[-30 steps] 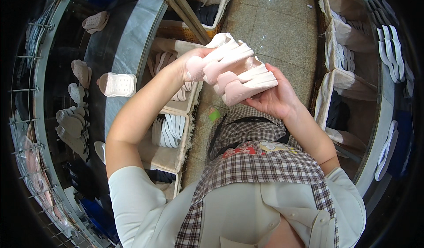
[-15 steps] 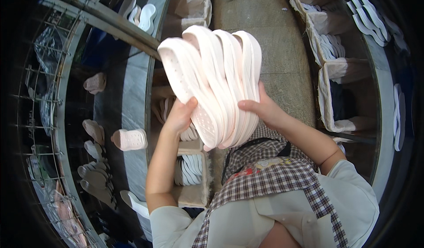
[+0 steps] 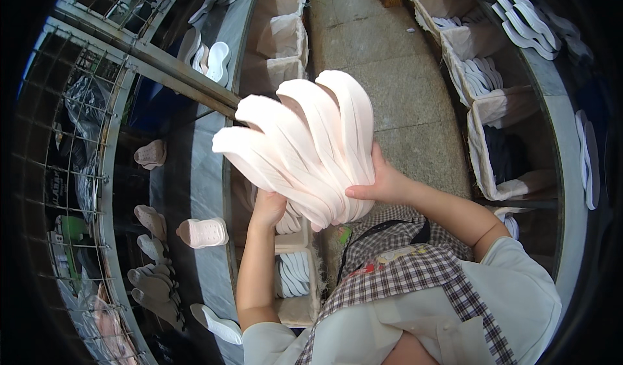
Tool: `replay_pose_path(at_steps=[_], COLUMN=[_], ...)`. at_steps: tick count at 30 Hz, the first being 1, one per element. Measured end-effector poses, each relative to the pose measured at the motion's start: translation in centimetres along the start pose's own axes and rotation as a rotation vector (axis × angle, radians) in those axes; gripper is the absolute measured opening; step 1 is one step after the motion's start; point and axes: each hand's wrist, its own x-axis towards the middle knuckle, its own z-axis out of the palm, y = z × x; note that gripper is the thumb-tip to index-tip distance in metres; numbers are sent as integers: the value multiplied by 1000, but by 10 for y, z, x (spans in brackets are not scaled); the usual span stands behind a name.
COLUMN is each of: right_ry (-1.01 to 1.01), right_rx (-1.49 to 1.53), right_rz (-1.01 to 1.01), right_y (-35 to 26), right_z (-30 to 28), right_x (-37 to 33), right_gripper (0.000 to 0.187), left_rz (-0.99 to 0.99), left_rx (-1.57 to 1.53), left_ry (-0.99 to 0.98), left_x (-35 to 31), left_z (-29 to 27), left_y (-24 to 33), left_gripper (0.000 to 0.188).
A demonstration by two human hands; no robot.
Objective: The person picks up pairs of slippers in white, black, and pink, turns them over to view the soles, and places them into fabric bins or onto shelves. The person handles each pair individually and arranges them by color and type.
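A fanned bundle of smooth, pinkish-white, curved shoe soles [image 3: 311, 151] is held up in front of the person, above the aisle floor of grey-brown stone slabs [image 3: 389, 92]. The bare left hand [image 3: 267, 208] grips its lower left side, and the bare right hand [image 3: 384, 182] clasps its right side, thumb across the near face. Below hangs a brown-and-white checked cloth apron [image 3: 415, 274]. Leftward, a pale pink perforated sole [image 3: 206, 233] lies on a grey, marbled counter [image 3: 206, 170]; rightward, cream cloth-lined crates [image 3: 479, 151] line the aisle.
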Motion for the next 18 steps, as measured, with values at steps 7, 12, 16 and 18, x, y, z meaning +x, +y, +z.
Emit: replay_pose_path(at_steps=[7,12,16,18], right_ry=[-31,-67,-82,-75], right_rx=[-20,22,70,76], right_rz=[-109,-38,-46,-23], right_y=[6,2,-4,-6], right_z=[-2,-5,-5,-3], right_x=[1,4,4,5], right_gripper=[123,123,123,124], left_rz=[33,71,98,69], left_rx=[129,11,-104,-98], left_ry=[23,30,11,23], left_x=[-9,-15,-18,-19], left_z=[-9,-1,3,2], left_y=[-1,2,5,5], left_gripper=[67,65,64,63])
